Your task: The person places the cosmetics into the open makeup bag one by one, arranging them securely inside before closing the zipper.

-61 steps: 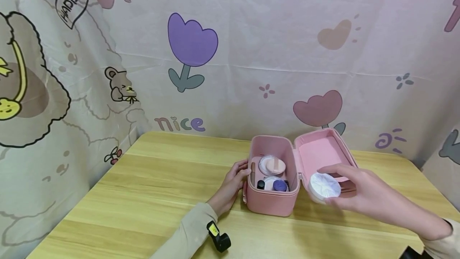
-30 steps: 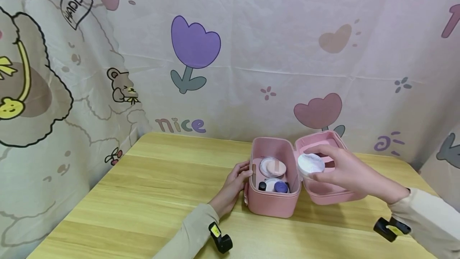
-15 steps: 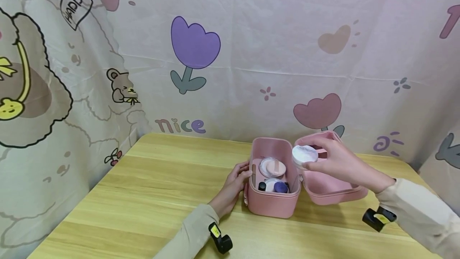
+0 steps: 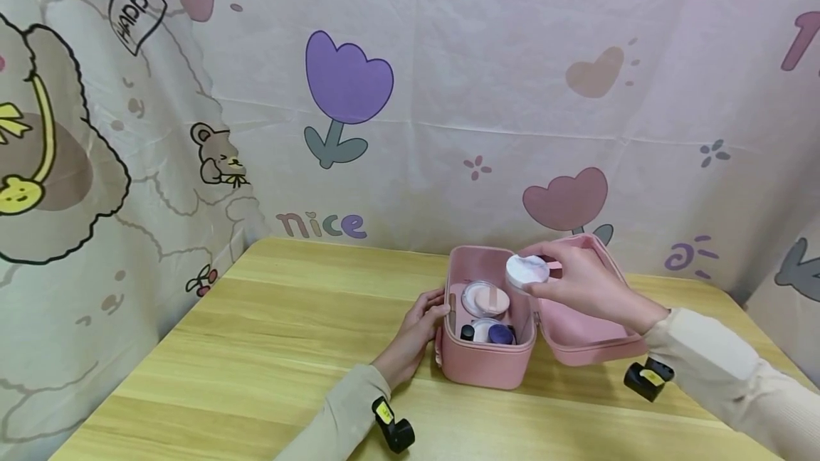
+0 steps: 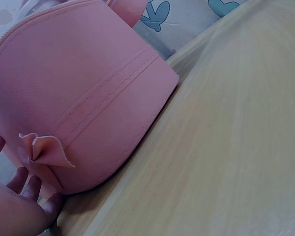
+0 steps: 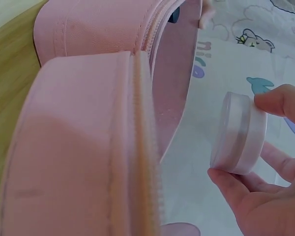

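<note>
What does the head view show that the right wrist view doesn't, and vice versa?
Head only: the peach puff and round purple item inside the pink case.
Right wrist only: distinct zip teeth on the case's rim, too fine to make out in head.
Both: the right hand gripping the round white container, and the case with its lid open.

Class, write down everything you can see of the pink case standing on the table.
The pink case is a round-cornered box in smooth, leather-like material, with stitched seams and a zip along its edge. It stands upright on the wood-grain table, open, its hinged lid swung out toward the person's right. A ruffled, bow-like trim shows on its left side, where the left hand rests. Inside are small items, including a round peach pad.
</note>
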`<action>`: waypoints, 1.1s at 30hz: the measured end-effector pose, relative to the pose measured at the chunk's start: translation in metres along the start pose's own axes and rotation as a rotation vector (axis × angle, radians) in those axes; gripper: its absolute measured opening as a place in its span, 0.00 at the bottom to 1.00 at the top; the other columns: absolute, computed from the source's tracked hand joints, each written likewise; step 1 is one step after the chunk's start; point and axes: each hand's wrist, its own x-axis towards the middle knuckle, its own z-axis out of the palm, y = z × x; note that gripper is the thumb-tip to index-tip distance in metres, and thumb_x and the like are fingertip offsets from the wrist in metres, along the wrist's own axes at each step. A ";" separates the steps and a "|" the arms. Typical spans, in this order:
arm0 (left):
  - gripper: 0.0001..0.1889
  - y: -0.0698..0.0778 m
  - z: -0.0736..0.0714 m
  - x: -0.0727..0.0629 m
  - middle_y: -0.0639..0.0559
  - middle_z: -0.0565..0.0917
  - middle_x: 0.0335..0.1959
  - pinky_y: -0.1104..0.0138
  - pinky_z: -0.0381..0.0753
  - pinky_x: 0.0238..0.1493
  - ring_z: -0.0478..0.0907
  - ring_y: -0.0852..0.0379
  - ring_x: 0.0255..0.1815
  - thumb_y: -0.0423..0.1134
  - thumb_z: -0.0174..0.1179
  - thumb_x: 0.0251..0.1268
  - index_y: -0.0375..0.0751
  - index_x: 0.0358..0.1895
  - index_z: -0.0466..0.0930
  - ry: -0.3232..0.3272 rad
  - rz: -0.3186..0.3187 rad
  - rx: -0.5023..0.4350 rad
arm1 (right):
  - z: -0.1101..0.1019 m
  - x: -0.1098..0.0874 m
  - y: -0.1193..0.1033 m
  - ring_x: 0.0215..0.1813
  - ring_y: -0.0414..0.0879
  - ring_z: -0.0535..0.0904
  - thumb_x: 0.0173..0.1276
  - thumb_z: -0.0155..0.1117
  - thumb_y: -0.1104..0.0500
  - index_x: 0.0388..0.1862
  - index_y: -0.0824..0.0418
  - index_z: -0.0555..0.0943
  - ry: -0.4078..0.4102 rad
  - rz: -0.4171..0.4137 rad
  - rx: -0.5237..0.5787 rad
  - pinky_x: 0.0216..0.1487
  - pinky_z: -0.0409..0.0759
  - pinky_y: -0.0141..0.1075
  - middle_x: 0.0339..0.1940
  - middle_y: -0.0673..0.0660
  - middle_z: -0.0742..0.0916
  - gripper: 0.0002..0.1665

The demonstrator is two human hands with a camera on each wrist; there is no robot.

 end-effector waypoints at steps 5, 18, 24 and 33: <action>0.31 0.000 0.000 0.000 0.35 0.63 0.68 0.59 0.67 0.59 0.67 0.46 0.61 0.42 0.52 0.67 0.33 0.70 0.59 0.001 0.002 -0.002 | 0.002 0.004 -0.001 0.51 0.56 0.80 0.57 0.68 0.65 0.55 0.69 0.78 0.004 0.023 0.019 0.49 0.80 0.46 0.49 0.62 0.83 0.25; 0.31 -0.001 0.000 0.002 0.35 0.63 0.68 0.56 0.65 0.62 0.65 0.43 0.64 0.44 0.53 0.66 0.35 0.70 0.60 0.003 -0.011 0.006 | 0.004 0.026 0.010 0.53 0.61 0.78 0.60 0.67 0.65 0.58 0.73 0.73 -0.018 0.046 0.088 0.50 0.78 0.49 0.51 0.66 0.81 0.28; 0.32 -0.001 -0.001 0.002 0.35 0.63 0.68 0.54 0.65 0.62 0.64 0.42 0.65 0.44 0.53 0.66 0.34 0.70 0.60 0.000 -0.004 0.007 | 0.004 0.032 0.011 0.50 0.59 0.79 0.59 0.67 0.64 0.58 0.73 0.74 -0.023 0.044 0.048 0.49 0.78 0.49 0.49 0.65 0.82 0.28; 0.31 0.000 0.000 0.002 0.35 0.63 0.68 0.55 0.64 0.63 0.63 0.42 0.66 0.43 0.52 0.66 0.35 0.70 0.59 -0.008 -0.002 -0.004 | -0.001 0.040 0.002 0.51 0.59 0.79 0.59 0.70 0.62 0.58 0.71 0.75 -0.058 0.031 -0.044 0.48 0.77 0.48 0.49 0.65 0.83 0.29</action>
